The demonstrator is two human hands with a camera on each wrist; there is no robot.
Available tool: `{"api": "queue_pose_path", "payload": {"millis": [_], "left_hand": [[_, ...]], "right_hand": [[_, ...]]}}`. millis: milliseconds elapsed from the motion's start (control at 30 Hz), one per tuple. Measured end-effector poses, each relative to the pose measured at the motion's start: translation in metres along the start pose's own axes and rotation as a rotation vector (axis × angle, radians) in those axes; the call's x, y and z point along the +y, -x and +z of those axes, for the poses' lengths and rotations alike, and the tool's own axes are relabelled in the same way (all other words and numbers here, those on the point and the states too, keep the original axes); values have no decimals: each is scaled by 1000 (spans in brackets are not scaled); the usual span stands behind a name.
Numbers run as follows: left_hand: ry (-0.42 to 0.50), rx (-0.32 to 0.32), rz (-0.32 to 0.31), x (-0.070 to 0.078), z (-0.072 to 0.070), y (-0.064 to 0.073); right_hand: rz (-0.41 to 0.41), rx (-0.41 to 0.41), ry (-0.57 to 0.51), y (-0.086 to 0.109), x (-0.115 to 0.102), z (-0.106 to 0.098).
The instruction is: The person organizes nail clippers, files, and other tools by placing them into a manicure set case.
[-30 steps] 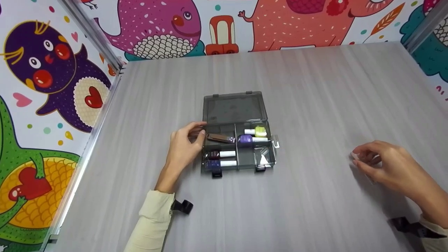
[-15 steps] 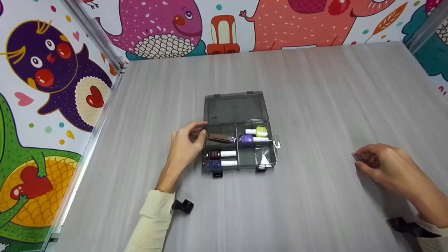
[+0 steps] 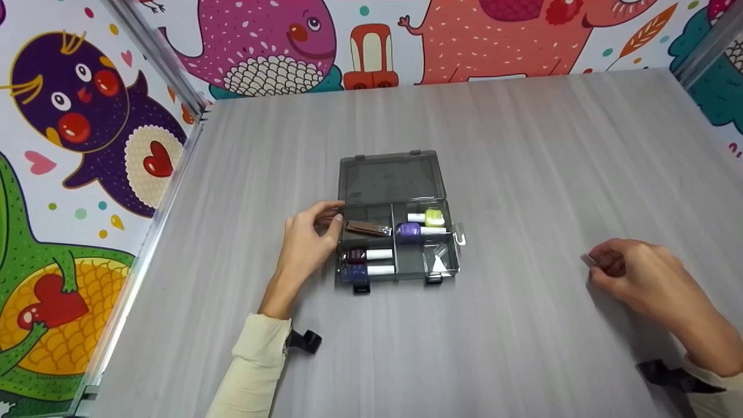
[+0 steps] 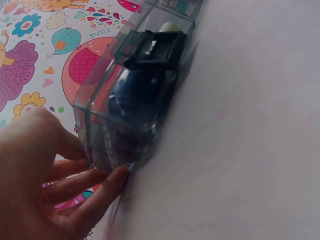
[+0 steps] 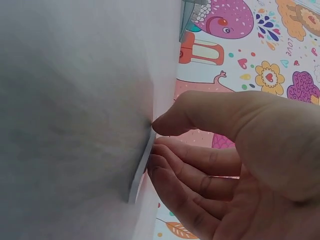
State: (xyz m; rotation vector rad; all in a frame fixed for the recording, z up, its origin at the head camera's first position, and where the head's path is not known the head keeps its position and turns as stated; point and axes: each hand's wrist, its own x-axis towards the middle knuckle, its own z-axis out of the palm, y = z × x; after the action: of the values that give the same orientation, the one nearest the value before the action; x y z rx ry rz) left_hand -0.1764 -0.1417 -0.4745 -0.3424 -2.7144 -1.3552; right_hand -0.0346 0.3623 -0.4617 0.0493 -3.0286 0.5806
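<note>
A smoky clear plastic organizer box (image 3: 397,268) lies with its lid (image 3: 392,177) folded back. My left hand (image 3: 307,244) holds its left end, thumb and fingertips against the wall. Inside the box are a nail clipper (image 3: 368,229) and bottles of nail polish: dark red (image 3: 355,255), navy (image 3: 355,271), purple (image 3: 410,230) and yellow-green (image 3: 433,217). Small clear pieces (image 3: 439,258) sit in the front right compartment. Far to the right, my right hand (image 3: 644,278) pinches a thin, flat, greyish strip (image 5: 142,167) low at the tabletop; fingers partly hide it.
The pale wood-grain table (image 3: 493,348) stretches around the box. Cartoon-printed panels (image 3: 278,46) stand along its back and left side, with a metal frame post (image 3: 157,55) at the left corner. A clear hanging tab (image 3: 459,234) juts from the box's right end.
My right hand has turned slightly and shifted a little, showing more of the strip at its fingertips. The left hand and the box stay in place.
</note>
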Motion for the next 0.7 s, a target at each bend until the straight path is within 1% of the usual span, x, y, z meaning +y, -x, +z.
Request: {"api": "queue_pose_path", "payload": {"millis": [367, 700], "left_hand": [[9, 4, -7, 0, 0, 0], [6, 2, -1, -1, 0, 0]], "right_hand": [[15, 16, 15, -1, -3, -2], [-33, 55, -8, -3, -4, 0]]}}
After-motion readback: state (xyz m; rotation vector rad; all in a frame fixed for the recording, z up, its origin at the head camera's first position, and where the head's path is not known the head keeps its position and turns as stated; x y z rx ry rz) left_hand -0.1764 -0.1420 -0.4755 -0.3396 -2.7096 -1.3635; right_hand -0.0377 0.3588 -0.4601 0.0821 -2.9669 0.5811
